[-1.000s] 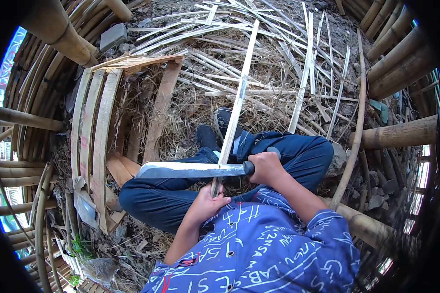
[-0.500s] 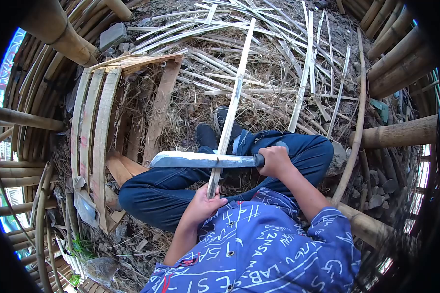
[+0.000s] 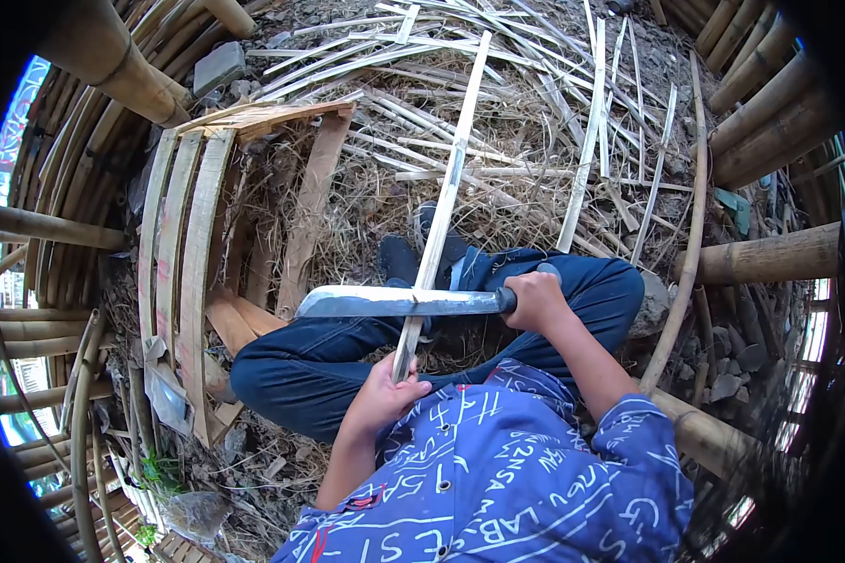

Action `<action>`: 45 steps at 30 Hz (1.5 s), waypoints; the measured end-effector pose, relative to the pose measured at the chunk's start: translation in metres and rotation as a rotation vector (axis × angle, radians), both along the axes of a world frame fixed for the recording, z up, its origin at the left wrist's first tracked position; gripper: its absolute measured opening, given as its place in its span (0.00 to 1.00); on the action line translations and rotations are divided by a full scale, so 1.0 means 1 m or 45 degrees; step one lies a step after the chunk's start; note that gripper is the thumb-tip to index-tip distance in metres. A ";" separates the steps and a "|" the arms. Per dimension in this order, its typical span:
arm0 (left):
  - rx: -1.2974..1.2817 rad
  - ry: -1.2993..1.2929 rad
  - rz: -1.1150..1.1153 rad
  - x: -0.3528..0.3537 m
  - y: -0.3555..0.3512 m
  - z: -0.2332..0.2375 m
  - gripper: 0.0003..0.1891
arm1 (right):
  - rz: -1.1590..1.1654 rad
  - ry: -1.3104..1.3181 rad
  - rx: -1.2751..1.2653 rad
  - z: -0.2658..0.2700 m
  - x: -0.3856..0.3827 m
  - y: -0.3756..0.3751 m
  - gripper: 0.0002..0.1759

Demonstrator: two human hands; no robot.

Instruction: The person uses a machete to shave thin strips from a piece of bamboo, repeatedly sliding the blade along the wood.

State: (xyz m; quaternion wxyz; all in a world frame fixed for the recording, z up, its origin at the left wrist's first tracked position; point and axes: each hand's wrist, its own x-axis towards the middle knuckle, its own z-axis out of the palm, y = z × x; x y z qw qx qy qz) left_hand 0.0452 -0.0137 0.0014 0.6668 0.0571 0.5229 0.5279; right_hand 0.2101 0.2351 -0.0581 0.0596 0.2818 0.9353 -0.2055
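Observation:
My left hand (image 3: 382, 392) is closed round the near end of a long, pale bamboo strip (image 3: 450, 178), which points away from me over my legs. A machete (image 3: 376, 301) with a broad steel blade lies crosswise over the strip, its tip to the left. My right hand (image 3: 535, 301) is wrapped round its dark handle, above my right thigh. Blade and strip cross in front of my lap and appear to touch. The edge's exact contact with the strip cannot be made out.
A slatted wooden crate (image 3: 202, 235) stands at the left. Many split bamboo strips (image 3: 587, 141) lie scattered ahead over dry shavings. Thick bamboo poles (image 3: 770, 254) rise along both sides. A grey block (image 3: 219, 68) sits at the far left, and stones (image 3: 726, 386) lie at the right.
The machete has shifted slightly right and up along the strip, together with my right hand. The strip's near end and my left hand have moved slightly left.

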 end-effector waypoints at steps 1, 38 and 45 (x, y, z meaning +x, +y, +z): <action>-0.001 -0.002 -0.002 -0.001 -0.001 0.001 0.17 | 0.007 0.020 0.006 0.001 -0.001 0.000 0.11; 0.025 -0.073 0.128 -0.001 0.004 -0.003 0.18 | 0.104 0.097 0.004 0.004 -0.062 -0.012 0.14; -0.009 -0.053 0.197 -0.020 -0.025 0.002 0.17 | -0.098 -0.008 0.083 0.000 -0.023 0.039 0.14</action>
